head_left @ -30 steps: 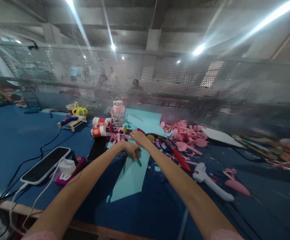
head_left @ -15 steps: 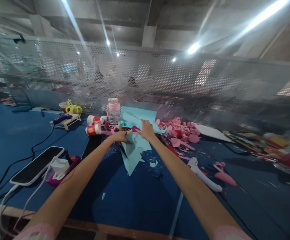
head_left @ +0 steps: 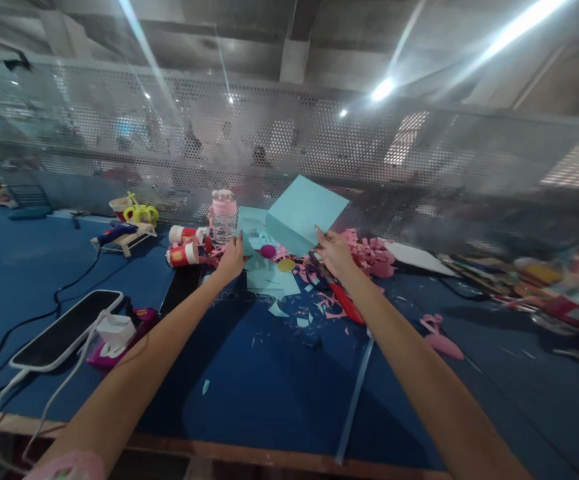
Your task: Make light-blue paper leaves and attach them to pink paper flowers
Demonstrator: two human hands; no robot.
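A light blue paper sheet point(head_left: 303, 212) is raised off the blue table, tilted up toward the mesh fence. My right hand point(head_left: 333, 254) pinches its lower right edge. My left hand point(head_left: 231, 260) grips the left edge of the blue paper where more blue sheets point(head_left: 270, 280) lie flat underneath. A purple disc point(head_left: 268, 251) and a yellow disc point(head_left: 286, 265) rest on those sheets between my hands. Small blue offcuts point(head_left: 299, 321) are scattered in front of them.
A pink-lidded bottle point(head_left: 223, 217), two red-white tubes point(head_left: 183, 253) and a glue gun on a stand point(head_left: 119, 235) sit at left. Nearer lie a phone point(head_left: 64, 330) with charger and cables. Pink scraps point(head_left: 372, 257), red scissors point(head_left: 344, 305) and a clear stick point(head_left: 353, 403) lie at right.
Both hands reached farther back over the table. The blue sheet that lay flat near me was pushed away, and a blue sheet now stands lifted between my hands.
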